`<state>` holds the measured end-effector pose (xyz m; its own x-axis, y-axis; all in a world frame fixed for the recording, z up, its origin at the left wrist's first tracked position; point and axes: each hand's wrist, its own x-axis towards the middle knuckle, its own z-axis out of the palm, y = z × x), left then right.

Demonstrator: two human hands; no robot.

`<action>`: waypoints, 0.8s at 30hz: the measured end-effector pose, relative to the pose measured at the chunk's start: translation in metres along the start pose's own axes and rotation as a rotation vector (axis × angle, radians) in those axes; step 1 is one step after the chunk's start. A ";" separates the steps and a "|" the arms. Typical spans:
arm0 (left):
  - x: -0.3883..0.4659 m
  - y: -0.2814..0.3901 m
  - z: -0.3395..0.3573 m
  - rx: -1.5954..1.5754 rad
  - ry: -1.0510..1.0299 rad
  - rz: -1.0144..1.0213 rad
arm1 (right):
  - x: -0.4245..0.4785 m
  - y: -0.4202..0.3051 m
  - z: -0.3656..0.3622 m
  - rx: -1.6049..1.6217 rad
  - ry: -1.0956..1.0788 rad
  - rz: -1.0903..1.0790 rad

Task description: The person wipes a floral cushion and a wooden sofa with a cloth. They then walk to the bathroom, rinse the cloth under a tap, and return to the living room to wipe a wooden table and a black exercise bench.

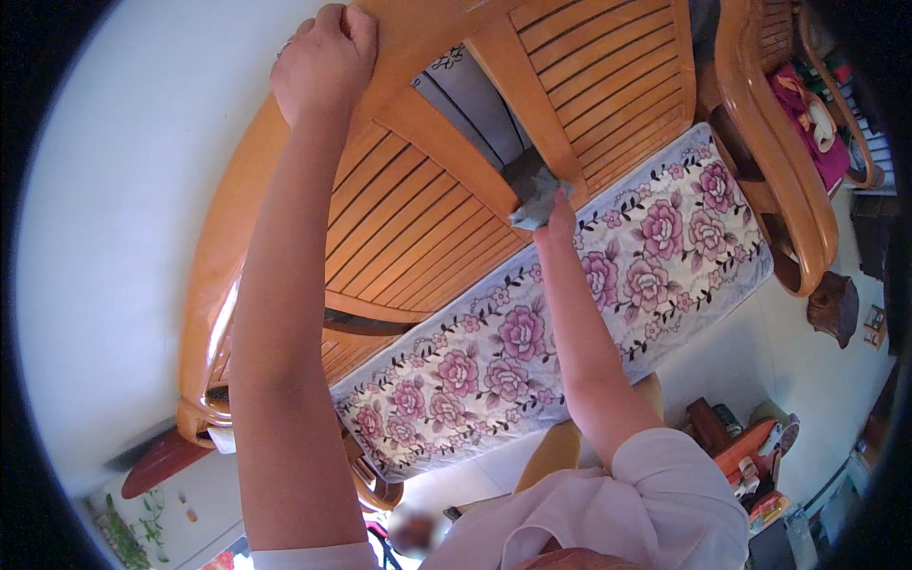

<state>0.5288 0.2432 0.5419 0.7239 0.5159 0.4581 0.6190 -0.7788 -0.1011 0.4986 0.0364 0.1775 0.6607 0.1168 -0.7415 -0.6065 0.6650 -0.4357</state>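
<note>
A wooden bench point(399, 35) with a slatted backrest stretches across the view before me. My left hand point(328, 60) is a closed fist resting at the backrest's top rail. Whether its fingers grip the rail cannot be told. Lower down, my right hand point(559, 217) holds a grey-green cloth point(538, 203) at the bottom of the gap between two slatted panels, just above the seat. A quilted seat cover with pink flowers point(506, 377) lies along the seat beneath my right forearm.
The bench's curved armrest point(812, 235) stands at the right, with magenta fabric point(819, 135) beyond it. A dark wooden stump point(832, 310) is on the floor. At lower right, a reddish table point(748, 445) bears small items. A white wall point(128, 178) rises at the left.
</note>
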 end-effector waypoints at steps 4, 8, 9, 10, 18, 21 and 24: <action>-0.003 -0.002 -0.002 -0.010 -0.025 -0.013 | -0.060 -0.076 0.070 0.043 -0.208 -0.271; -0.001 0.008 -0.005 -0.036 0.066 0.028 | -0.059 -0.129 0.148 -0.453 -0.362 -0.949; -0.001 0.008 -0.007 -0.060 0.034 0.017 | -0.056 -0.134 0.164 -0.673 -0.397 -1.257; 0.001 0.011 -0.008 -0.089 0.005 0.009 | -0.039 -0.129 0.176 -0.837 -0.369 -1.471; -0.005 0.006 -0.004 -0.063 0.150 0.086 | 0.044 -0.176 0.151 -1.232 -0.158 -1.559; -0.003 0.012 -0.007 -0.062 0.127 0.066 | 0.079 -0.222 0.163 -0.945 -0.034 -1.359; -0.002 0.015 -0.007 -0.051 0.108 0.075 | 0.071 -0.245 0.189 -0.597 -0.198 -1.238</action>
<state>0.5345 0.2283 0.5453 0.7290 0.4163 0.5433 0.5460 -0.8324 -0.0947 0.7773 0.0211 0.3276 0.9219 -0.1761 0.3451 0.3513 0.0045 -0.9362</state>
